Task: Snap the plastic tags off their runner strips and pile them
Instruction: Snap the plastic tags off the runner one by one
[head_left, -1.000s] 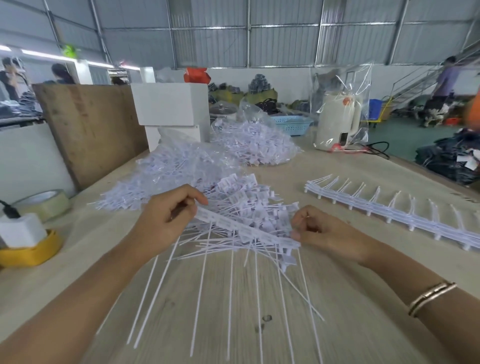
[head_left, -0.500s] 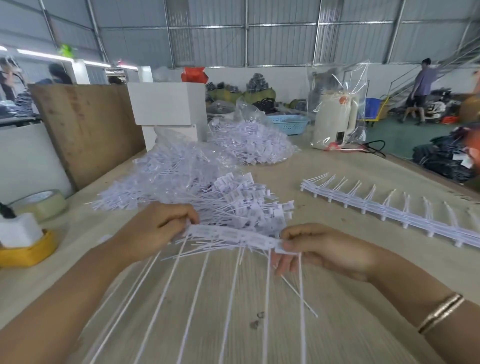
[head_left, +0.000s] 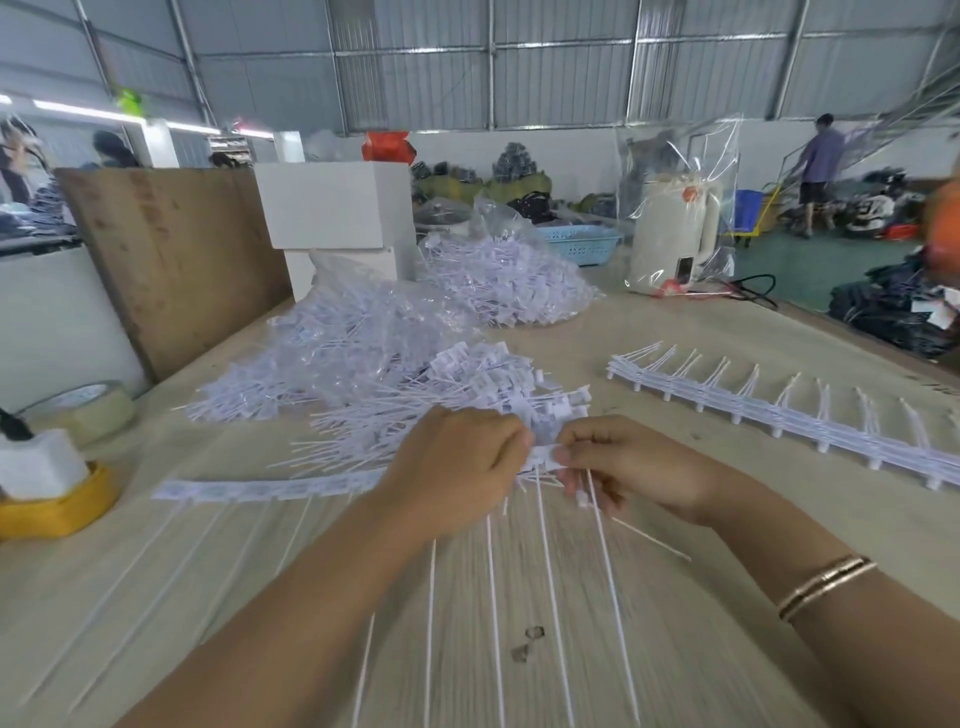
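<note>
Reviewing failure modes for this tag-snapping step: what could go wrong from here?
1. Both hands, left and right, pinch the runner strip at one spot, so its long free end may swing and scatter the pile of loose tags.
2. The thin tails could tangle or slip from the grip.

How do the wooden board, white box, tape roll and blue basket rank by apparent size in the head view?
1. wooden board
2. white box
3. tape roll and blue basket: alike; the basket stands farther off, so unsure.
</note>
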